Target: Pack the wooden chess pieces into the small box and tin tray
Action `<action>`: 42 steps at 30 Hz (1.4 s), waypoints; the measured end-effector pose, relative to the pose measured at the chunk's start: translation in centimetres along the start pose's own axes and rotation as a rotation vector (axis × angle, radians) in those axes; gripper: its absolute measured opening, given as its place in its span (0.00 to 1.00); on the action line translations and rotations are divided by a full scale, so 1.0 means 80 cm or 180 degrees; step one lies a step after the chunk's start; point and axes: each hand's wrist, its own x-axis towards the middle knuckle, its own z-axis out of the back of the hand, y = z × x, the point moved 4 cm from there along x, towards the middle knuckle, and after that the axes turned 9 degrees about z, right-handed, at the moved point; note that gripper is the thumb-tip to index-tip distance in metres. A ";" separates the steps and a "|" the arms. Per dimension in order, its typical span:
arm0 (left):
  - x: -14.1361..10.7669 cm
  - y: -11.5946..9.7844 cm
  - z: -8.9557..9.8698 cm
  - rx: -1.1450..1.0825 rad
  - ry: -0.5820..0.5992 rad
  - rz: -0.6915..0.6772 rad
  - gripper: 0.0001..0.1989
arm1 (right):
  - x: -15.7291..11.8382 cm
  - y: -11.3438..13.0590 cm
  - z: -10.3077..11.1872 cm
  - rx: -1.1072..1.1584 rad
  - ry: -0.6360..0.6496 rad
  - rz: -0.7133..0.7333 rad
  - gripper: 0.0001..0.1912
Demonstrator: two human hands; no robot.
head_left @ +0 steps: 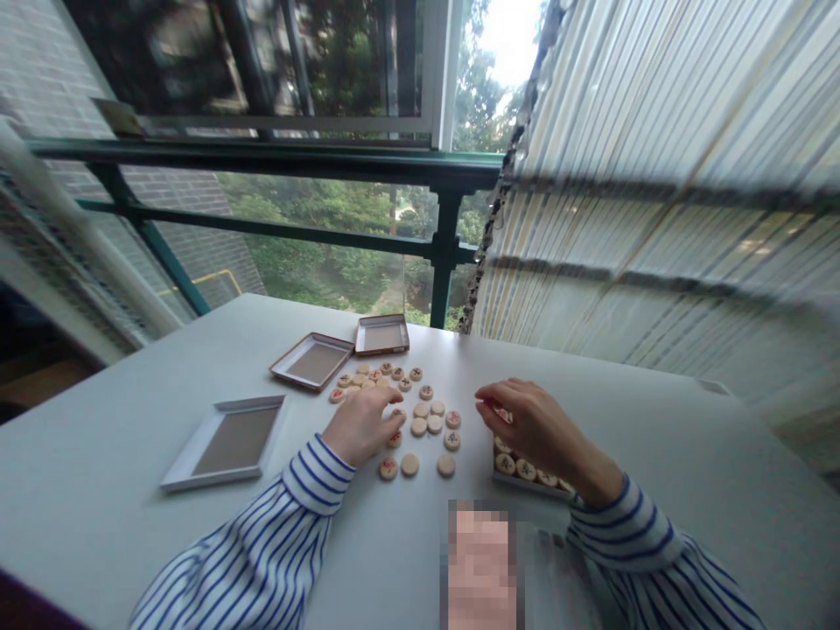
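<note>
My left hand [367,424] is over the near left part of a spread of round wooden xiangqi pieces [446,464]. Its thumb and forefinger are apart, with a piece showing by the thumb; the other fingers are partly hidden. To the right, my right hand [535,429] hovers above a shallow box [531,484] holding pieces in rows. The fingers of this hand are bent, thumb and forefinger slightly apart, with no piece visible between them. Several loose pieces show red or dark characters; others look blank. The right hand covers much of the box.
On the white table [118,402], a white tray [223,477] lies at the left. Two shallow brown-edged trays [313,385] [382,348] rest behind the pieces. A pixelated patch [482,564] covers something at the near edge. Behind stand a green railing [295,229] and a striped curtain [630,219].
</note>
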 end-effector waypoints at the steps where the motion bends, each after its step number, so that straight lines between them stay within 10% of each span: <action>1: 0.000 0.001 -0.003 0.0060 -0.0010 -0.0010 0.12 | 0.000 0.003 -0.003 0.0012 0.0048 0.0039 0.09; 42: 0.003 0.005 -0.014 0.0018 -0.0576 -0.0067 0.11 | -0.001 0.011 -0.014 -0.0051 0.0269 0.0089 0.12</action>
